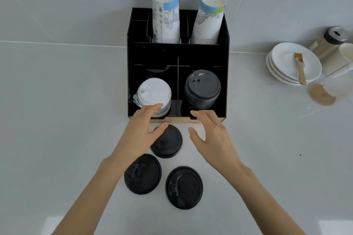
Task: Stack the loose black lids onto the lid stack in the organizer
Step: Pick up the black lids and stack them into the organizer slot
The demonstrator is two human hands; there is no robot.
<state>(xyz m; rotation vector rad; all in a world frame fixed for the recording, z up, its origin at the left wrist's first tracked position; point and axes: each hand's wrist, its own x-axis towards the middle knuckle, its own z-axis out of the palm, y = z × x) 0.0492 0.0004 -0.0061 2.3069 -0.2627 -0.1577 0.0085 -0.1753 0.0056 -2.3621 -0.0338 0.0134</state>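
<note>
Head view: three loose lids (142,173) lie flat on tabletop (57,120), just before organizer (224,74). Black stack (202,87) in its front right bay. Left hand (142,129) covers farthest lid's edge; right hand (210,135) beside it. Both grips open, empty. Arms cut off below.

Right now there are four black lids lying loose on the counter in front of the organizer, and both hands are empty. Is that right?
Not quite: the head view shows three loose black lids, not four. The left hand and right hand are indeed empty.
</note>
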